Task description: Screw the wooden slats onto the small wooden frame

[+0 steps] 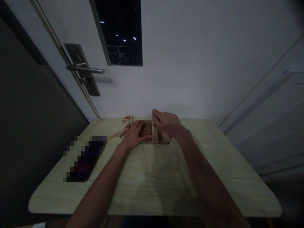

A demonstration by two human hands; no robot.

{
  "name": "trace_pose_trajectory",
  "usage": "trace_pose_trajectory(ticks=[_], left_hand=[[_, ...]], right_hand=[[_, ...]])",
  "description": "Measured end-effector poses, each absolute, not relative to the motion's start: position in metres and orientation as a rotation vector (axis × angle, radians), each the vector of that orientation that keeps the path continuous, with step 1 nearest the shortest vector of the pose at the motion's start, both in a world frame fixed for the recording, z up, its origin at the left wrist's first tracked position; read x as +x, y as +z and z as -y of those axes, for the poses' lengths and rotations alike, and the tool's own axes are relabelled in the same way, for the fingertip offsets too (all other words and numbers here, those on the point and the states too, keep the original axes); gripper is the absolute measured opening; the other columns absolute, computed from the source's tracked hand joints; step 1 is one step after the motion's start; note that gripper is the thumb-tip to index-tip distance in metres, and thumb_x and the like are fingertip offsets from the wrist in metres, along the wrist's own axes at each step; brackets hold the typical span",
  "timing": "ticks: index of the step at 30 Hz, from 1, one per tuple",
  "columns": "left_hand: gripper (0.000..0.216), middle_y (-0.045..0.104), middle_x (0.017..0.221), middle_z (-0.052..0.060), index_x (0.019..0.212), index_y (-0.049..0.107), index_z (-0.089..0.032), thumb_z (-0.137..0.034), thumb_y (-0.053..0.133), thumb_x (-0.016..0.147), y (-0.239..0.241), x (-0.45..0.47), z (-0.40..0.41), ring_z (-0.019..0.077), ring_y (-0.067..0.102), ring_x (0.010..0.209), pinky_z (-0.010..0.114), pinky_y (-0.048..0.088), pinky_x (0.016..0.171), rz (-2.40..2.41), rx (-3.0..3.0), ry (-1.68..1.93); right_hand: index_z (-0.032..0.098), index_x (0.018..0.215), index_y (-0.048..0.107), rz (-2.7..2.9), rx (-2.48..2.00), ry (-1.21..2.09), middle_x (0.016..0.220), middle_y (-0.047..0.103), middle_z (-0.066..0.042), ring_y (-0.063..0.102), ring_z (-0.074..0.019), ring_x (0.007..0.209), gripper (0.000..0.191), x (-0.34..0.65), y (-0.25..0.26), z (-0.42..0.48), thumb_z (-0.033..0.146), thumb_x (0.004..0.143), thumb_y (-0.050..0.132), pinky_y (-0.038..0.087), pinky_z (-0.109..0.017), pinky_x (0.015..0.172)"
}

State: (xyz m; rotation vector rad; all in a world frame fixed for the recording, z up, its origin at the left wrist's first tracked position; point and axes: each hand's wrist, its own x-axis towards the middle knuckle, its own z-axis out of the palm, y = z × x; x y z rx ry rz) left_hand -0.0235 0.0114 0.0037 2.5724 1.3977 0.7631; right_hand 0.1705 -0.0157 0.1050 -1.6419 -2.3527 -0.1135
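Observation:
A small brown bag-like piece with a rough, textured surface (147,129) lies near the far edge of the table, against the door. Pale tan strap bands cross its right part, and a small dark fitting shows on one tan strap (155,136). My left hand (134,134) rests on the brown piece's left side with its fingers spread. Over the right side, my right hand (167,123) is closed, thumb and fingers pinched at the upper end of the tan strap. The fingertips' exact hold is partly hidden. Beside my left hand, a long tan strap (128,122) curls on the tabletop.
The light wood-grain table (147,177) has rounded front corners. A phone (91,158), partly pixelated, lies on its left side. Behind stands a white door (185,63) with a metal lever handle (87,69) and a dark window (121,31).

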Motion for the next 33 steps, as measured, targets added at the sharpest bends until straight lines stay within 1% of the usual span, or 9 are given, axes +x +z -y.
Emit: trace_pose_trajectory(ticks=[6,9,13,18,20,24,26,29,33], left_hand=[[0.068,0.056,0.131,0.015,0.130,0.052,-0.020,-0.069,0.060,0.083,0.004,-0.024,-0.011,0.0357,0.050,0.123,0.057,0.037,0.106,-1.422,2.598,0.738],[0.068,0.055,0.132,0.015,0.130,0.052,-0.019,-0.068,0.060,0.083,0.003,-0.024,-0.012,0.0356,0.050,0.124,0.058,0.036,0.107,-1.417,2.602,0.741],[0.065,0.055,0.133,0.014,0.130,0.052,-0.022,-0.065,0.062,0.083,0.001,-0.024,-0.013,0.0354,0.049,0.125,0.058,0.035,0.108,-1.402,2.593,0.773],[0.065,0.056,0.132,0.014,0.130,0.052,-0.021,-0.066,0.061,0.083,0.001,-0.025,-0.014,0.0354,0.050,0.124,0.057,0.036,0.107,-1.409,2.600,0.764],[0.066,0.056,0.131,0.014,0.129,0.053,-0.021,-0.068,0.060,0.083,0.001,-0.025,-0.013,0.0355,0.050,0.123,0.057,0.036,0.107,-1.412,2.604,0.763],[0.066,0.055,0.133,0.014,0.129,0.053,-0.022,-0.068,0.060,0.083,0.002,-0.025,-0.013,0.0355,0.049,0.124,0.058,0.036,0.108,-1.417,2.598,0.761],[0.066,0.055,0.133,0.014,0.130,0.053,-0.022,-0.068,0.060,0.083,0.003,-0.025,-0.012,0.0355,0.049,0.124,0.058,0.035,0.108,-1.426,2.593,0.749],[0.066,0.056,0.132,0.014,0.129,0.053,-0.020,-0.067,0.061,0.083,0.003,-0.024,-0.012,0.0357,0.049,0.125,0.058,0.035,0.108,-1.431,2.591,0.741],[0.067,0.056,0.132,0.014,0.128,0.053,-0.020,-0.068,0.061,0.082,0.003,-0.023,-0.012,0.0358,0.049,0.125,0.058,0.036,0.108,-1.437,2.590,0.749]], right_hand=[[0.020,0.113,0.055,2.400,-1.626,-0.039,0.087,0.071,-0.008,0.058,-0.0167,0.067,0.027,0.175,0.109,0.015,0.034,0.100,0.035,0.021,-0.030,0.054],[0.020,0.104,0.061,2.373,-1.611,-0.030,0.088,0.072,-0.007,0.059,-0.0175,0.072,0.028,0.179,0.111,0.012,0.039,0.099,0.041,0.022,-0.029,0.055],[0.021,0.094,0.066,2.310,-1.562,-0.016,0.083,0.071,-0.004,0.060,-0.0170,0.074,0.035,0.180,0.110,0.010,0.050,0.096,0.047,0.025,-0.027,0.056],[0.021,0.086,0.069,2.227,-1.689,-0.133,0.083,0.071,-0.007,0.061,-0.0181,0.074,0.041,0.174,0.105,0.010,0.049,0.097,0.041,0.022,-0.029,0.056],[0.020,0.089,0.068,2.216,-1.703,-0.137,0.084,0.071,-0.007,0.060,-0.0182,0.074,0.043,0.174,0.105,0.010,0.053,0.098,0.041,0.023,-0.028,0.056],[0.021,0.103,0.064,2.241,-1.633,-0.081,0.084,0.070,-0.005,0.058,-0.0164,0.071,0.027,0.177,0.106,0.011,0.042,0.096,0.050,0.024,-0.028,0.057],[0.020,0.099,0.064,2.254,-1.572,-0.023,0.083,0.070,-0.004,0.057,-0.0155,0.071,0.021,0.179,0.108,0.011,0.039,0.094,0.055,0.026,-0.027,0.058],[0.020,0.093,0.066,2.257,-1.481,0.128,0.080,0.069,-0.002,0.056,-0.0137,0.069,0.021,0.182,0.112,0.012,0.041,0.090,0.061,0.030,-0.026,0.059],[0.020,0.096,0.068,2.256,-1.392,0.330,0.080,0.069,-0.001,0.058,-0.0121,0.069,0.015,0.186,0.117,0.014,0.032,0.087,0.064,0.036,-0.024,0.063]])
